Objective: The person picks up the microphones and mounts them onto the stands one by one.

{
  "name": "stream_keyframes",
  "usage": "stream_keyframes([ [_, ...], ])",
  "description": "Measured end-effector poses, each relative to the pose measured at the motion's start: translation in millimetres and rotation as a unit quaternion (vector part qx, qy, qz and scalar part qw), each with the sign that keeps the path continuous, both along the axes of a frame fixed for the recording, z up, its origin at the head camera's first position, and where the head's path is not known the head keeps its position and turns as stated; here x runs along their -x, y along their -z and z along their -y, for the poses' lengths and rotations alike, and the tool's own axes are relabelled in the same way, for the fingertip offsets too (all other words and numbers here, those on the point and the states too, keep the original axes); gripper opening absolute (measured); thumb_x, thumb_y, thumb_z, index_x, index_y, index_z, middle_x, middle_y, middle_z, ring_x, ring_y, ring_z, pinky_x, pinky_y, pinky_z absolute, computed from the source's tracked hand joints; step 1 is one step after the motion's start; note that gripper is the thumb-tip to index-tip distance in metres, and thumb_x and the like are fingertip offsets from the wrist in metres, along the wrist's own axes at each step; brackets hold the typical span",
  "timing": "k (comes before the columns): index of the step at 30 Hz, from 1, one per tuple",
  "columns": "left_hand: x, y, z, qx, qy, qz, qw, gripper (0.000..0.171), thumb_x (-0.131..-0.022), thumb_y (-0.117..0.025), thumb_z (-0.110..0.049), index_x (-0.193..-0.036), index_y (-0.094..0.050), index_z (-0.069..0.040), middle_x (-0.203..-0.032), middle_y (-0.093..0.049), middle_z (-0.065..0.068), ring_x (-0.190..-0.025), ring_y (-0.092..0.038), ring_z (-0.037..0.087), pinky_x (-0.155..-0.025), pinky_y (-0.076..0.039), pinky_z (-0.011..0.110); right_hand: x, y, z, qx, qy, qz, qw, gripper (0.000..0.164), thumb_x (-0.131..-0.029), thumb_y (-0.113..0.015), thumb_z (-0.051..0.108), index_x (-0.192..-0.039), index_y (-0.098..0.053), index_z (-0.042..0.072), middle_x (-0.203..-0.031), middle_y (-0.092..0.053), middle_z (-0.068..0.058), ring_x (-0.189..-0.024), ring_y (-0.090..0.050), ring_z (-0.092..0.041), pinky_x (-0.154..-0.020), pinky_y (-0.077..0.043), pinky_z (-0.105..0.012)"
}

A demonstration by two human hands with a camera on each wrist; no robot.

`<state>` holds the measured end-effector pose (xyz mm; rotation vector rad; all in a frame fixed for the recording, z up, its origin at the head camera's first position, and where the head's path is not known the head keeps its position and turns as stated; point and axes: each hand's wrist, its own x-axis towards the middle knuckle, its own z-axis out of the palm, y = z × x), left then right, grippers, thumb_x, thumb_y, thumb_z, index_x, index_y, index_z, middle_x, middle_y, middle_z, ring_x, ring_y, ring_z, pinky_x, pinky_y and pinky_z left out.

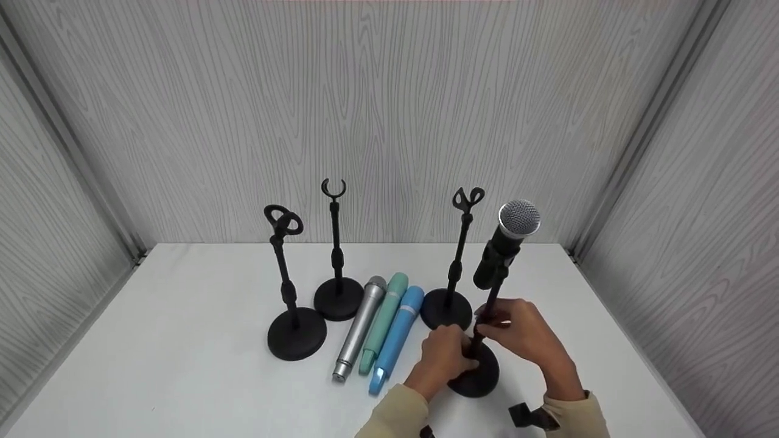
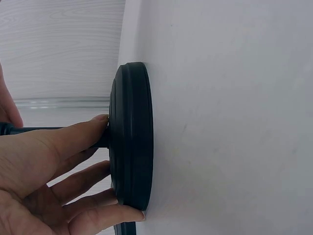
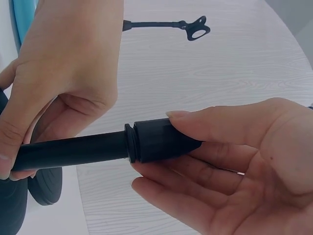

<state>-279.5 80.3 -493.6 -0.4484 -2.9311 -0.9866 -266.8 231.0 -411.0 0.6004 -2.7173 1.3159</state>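
Note:
A black microphone with a silver mesh head (image 1: pixel 518 219) sits tilted in the clip of a short black microphone stand (image 1: pixel 478 380) at the right. My left hand (image 1: pixel 443 356) grips the foot of this stand; in the left wrist view its thumb and fingers are around the lower pole and on the round base (image 2: pixel 131 142). Higher up, my right hand (image 1: pixel 523 328) pinches the stand's pole. The right wrist view shows thumb and fingers on the thick black collar (image 3: pixel 156 139) of that pole.
Silver (image 1: pixel 359 331), green (image 1: pixel 383 322) and blue (image 1: pixel 397 340) microphones lie side by side left of my hands. Three other black stands, without microphones, stand at the left (image 1: pixel 296 334), back middle (image 1: pixel 339 299) and back right (image 1: pixel 446 309). Wood-grained panels (image 1: pixel 389 121) enclose the white table (image 1: pixel 182 365).

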Motion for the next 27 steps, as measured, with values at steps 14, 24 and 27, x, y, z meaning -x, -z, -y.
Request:
stream_keyframes([
  [14, 0.0, 1.8, 0.3, -0.008, -0.003, -0.002, 1.0000, 0.022, -0.072, -0.083, -0.024, -0.091, -0.075, -0.015, -0.080, -0.071, -0.004, -0.081, -0.062, 0.013, -0.073, -0.053, 0.034, -3.9, -2.1, 4.1, -0.038, 0.080, -0.008, 0.996, 0.018, -0.072, -0.083, 0.020, -0.083, -0.072, 0.012, -0.076, -0.072, 0.001, -0.073, -0.068, -0.012, -0.066, -0.053, -0.026],
  [24, -1.1, -0.8, 0.1, -0.003, -0.002, 0.002, 1.0000, 0.019, -0.073, -0.083, -0.025, -0.089, -0.075, -0.016, -0.078, -0.071, -0.005, -0.079, -0.063, 0.010, -0.073, -0.053, 0.033, -1.8, -1.8, 0.7, -0.016, 0.025, 0.002, 1.000, 0.014, -0.076, -0.076, 0.007, -0.089, -0.072, 0.009, -0.086, -0.073, -0.003, -0.082, -0.071, -0.018, -0.072, -0.056, -0.026],
  [27, -0.8, 0.1, -0.1, -0.002, -0.004, 0.005, 1.0000, 0.018, -0.073, -0.082, -0.026, -0.088, -0.075, -0.017, -0.077, -0.071, -0.007, -0.079, -0.062, 0.009, -0.074, -0.053, 0.033, -1.4, -0.9, 0.4, -0.003, 0.004, 0.006, 1.000, 0.016, -0.078, -0.074, 0.002, -0.093, -0.071, 0.005, -0.089, -0.073, -0.007, -0.086, -0.071, -0.021, -0.076, -0.057, -0.028],
])
